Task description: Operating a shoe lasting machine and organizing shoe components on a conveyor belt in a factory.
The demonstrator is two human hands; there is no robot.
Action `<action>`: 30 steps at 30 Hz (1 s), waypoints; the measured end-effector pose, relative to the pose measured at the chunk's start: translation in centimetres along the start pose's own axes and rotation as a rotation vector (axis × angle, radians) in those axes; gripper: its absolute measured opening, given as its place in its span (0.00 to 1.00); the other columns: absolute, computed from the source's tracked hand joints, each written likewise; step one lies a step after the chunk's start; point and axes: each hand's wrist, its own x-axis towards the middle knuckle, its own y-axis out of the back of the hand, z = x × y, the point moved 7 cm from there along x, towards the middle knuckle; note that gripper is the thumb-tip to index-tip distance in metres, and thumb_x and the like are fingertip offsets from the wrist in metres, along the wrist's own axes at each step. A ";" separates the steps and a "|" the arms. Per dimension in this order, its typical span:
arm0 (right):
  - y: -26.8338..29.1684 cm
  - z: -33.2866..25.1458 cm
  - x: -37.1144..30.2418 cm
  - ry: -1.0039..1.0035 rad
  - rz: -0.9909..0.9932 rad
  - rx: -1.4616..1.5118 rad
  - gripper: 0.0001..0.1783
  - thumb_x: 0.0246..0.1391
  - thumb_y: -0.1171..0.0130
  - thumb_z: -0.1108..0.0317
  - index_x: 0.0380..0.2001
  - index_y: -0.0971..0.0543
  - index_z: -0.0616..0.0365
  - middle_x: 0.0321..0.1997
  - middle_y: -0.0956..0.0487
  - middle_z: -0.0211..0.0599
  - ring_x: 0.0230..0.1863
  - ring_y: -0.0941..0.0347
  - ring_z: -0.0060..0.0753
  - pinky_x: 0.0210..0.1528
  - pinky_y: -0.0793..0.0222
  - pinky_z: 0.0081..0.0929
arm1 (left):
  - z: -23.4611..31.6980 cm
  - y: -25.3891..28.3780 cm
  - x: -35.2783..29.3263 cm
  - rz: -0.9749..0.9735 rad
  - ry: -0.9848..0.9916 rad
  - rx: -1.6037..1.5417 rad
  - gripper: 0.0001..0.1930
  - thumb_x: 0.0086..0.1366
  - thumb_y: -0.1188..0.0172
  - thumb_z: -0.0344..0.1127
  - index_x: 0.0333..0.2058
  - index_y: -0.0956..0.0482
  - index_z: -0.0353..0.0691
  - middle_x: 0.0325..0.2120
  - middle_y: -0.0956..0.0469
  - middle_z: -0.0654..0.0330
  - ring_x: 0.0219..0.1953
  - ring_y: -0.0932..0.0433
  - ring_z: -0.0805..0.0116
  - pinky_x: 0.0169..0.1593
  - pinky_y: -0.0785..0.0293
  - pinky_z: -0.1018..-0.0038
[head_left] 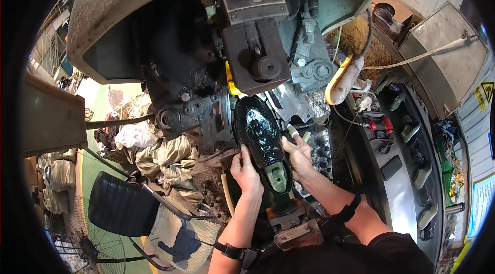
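Note:
A glossy black shoe (257,129) stretched over a green last (278,177) sits under the dark metal head (256,57) of a large machine, its toe pointing away from me. My left hand (246,172) grips the shoe's left side, thumb up along the upper. On the other side my right hand (298,156) is closed against the shoe near the heel. A small pale rod (292,130) shows at the right fingertips; whether they touch it I cannot tell. The undersides of the shoe and most fingers are hidden. A yellow strip (231,79) stands just beyond the toe.
Right of the machine hangs a worn pale handle-shaped piece (344,79) on a cable. Several shoes on lasts (411,130) line a rack farther right, beside a metal ledge with a dark phone-like slab (391,168). At left are a black chair (124,204), a fan (87,248) and cloth sacks (167,158).

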 end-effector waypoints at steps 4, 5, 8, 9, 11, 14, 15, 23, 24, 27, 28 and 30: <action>-0.3 0.5 -0.1 0.023 0.028 -0.005 0.37 0.64 0.43 0.75 0.70 0.49 0.57 0.44 0.17 0.45 0.39 0.21 0.26 0.43 0.22 0.25 | 0.4 0.2 -0.7 0.045 -0.078 0.024 0.17 0.75 0.47 0.42 0.34 0.20 0.34 0.28 0.20 0.67 0.31 0.28 0.81 0.38 0.31 0.79; -0.4 0.5 0.0 0.025 0.021 -0.010 0.37 0.64 0.43 0.75 0.70 0.49 0.57 0.44 0.18 0.44 0.39 0.21 0.25 0.43 0.22 0.24 | 0.5 0.4 -0.6 0.039 -0.123 0.093 0.17 0.75 0.47 0.42 0.33 0.20 0.33 0.28 0.21 0.68 0.30 0.29 0.82 0.36 0.31 0.79; -0.4 0.4 0.2 0.083 -0.041 0.007 0.36 0.64 0.43 0.74 0.70 0.49 0.59 0.43 0.18 0.42 0.38 0.21 0.25 0.42 0.22 0.25 | 0.7 -0.2 -0.3 0.061 -0.210 0.099 0.17 0.75 0.47 0.39 0.28 0.24 0.35 0.22 0.26 0.71 0.25 0.35 0.83 0.29 0.36 0.80; -1.2 0.2 -0.2 0.113 -0.047 -0.005 0.34 0.64 0.43 0.73 0.68 0.47 0.62 0.43 0.18 0.42 0.38 0.21 0.25 0.42 0.22 0.25 | 0.0 -0.1 0.2 0.052 -0.180 0.022 0.17 0.75 0.48 0.39 0.28 0.24 0.35 0.22 0.26 0.71 0.25 0.35 0.83 0.29 0.36 0.80; -0.2 1.0 0.3 0.091 -0.018 -0.010 0.33 0.64 0.43 0.73 0.67 0.45 0.64 0.43 0.18 0.42 0.38 0.21 0.25 0.42 0.22 0.24 | -1.0 -0.1 0.5 0.023 -0.156 -0.047 0.17 0.76 0.48 0.40 0.29 0.24 0.35 0.23 0.26 0.71 0.26 0.35 0.84 0.29 0.36 0.81; -1.0 0.6 0.3 0.043 -0.052 0.019 0.25 0.65 0.43 0.71 0.61 0.37 0.63 0.45 0.19 0.40 0.39 0.20 0.27 0.42 0.21 0.25 | -1.5 -0.2 0.7 -0.034 -0.155 -0.048 0.19 0.76 0.50 0.43 0.33 0.20 0.34 0.26 0.22 0.68 0.28 0.32 0.83 0.32 0.34 0.80; -0.6 1.2 -0.1 0.019 -0.029 0.018 0.24 0.65 0.43 0.71 0.61 0.36 0.63 0.45 0.19 0.40 0.40 0.20 0.27 0.42 0.20 0.25 | -1.7 0.5 0.3 0.001 -0.151 0.009 0.19 0.76 0.49 0.44 0.33 0.20 0.33 0.27 0.21 0.68 0.29 0.31 0.83 0.33 0.33 0.80; -1.0 0.1 -1.8 -0.040 0.100 0.049 0.27 0.64 0.43 0.74 0.65 0.36 0.60 0.46 0.19 0.38 0.40 0.20 0.26 0.42 0.20 0.24 | -0.6 -0.6 -1.3 -0.044 0.067 -0.105 0.22 0.74 0.47 0.50 0.36 0.18 0.34 0.28 0.21 0.68 0.29 0.30 0.82 0.34 0.31 0.80; -0.7 -0.1 -1.8 -0.035 0.104 0.053 0.27 0.64 0.43 0.74 0.65 0.36 0.60 0.46 0.19 0.38 0.40 0.20 0.26 0.42 0.20 0.24 | -0.9 -0.3 -1.1 -0.051 0.068 -0.102 0.22 0.74 0.47 0.50 0.36 0.18 0.34 0.28 0.21 0.68 0.29 0.30 0.82 0.34 0.31 0.80; 0.5 -0.3 -1.5 -0.151 -0.009 -0.028 0.28 0.67 0.45 0.67 0.66 0.39 0.61 0.45 0.19 0.39 0.38 0.20 0.25 0.42 0.22 0.20 | -1.5 1.6 -0.4 -0.229 -0.041 0.183 0.27 0.75 0.51 0.55 0.32 0.21 0.33 0.24 0.26 0.68 0.26 0.30 0.77 0.31 0.32 0.75; 1.8 -0.2 -1.3 -0.258 -0.086 -0.070 0.29 0.68 0.46 0.63 0.67 0.41 0.61 0.45 0.19 0.41 0.37 0.20 0.25 0.41 0.22 0.19 | -2.2 3.7 -0.3 -0.253 -0.203 0.508 0.23 0.75 0.50 0.50 0.32 0.23 0.33 0.20 0.28 0.63 0.25 0.30 0.72 0.30 0.32 0.70; 0.7 -4.1 -2.9 -0.238 -0.064 -0.365 0.30 0.68 0.47 0.63 0.67 0.42 0.62 0.44 0.19 0.45 0.37 0.19 0.28 0.41 0.21 0.22 | -1.5 5.6 -3.3 -0.485 -0.665 1.214 0.10 0.66 0.41 0.38 0.31 0.22 0.37 0.27 0.23 0.52 0.30 0.21 0.54 0.30 0.26 0.61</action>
